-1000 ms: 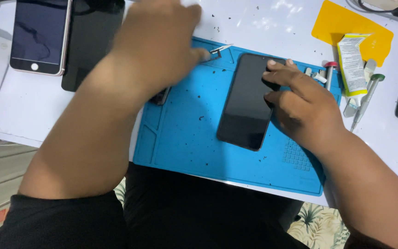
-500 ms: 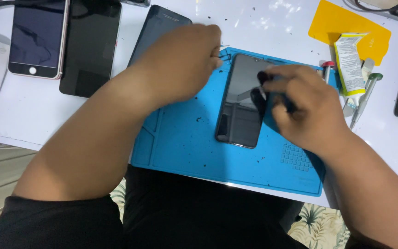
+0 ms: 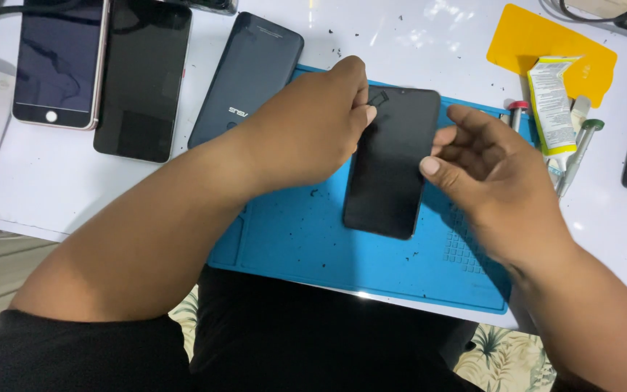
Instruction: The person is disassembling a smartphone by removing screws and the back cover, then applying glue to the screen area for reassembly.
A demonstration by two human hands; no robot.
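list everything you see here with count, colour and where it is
phone screen panel: 1, black, on the blue mat, gripped at its edges
work mat: 1, blue, table centre
phones: 3; dark blue back-up one beside the mat, black one left of it, white-framed one far left
sheet: 1, yellow, top right
tube: 1, white and green, right of the mat
screwdrivers: about 3, by the tube
table: 1, white
hands: left hand and right hand, both on the panel
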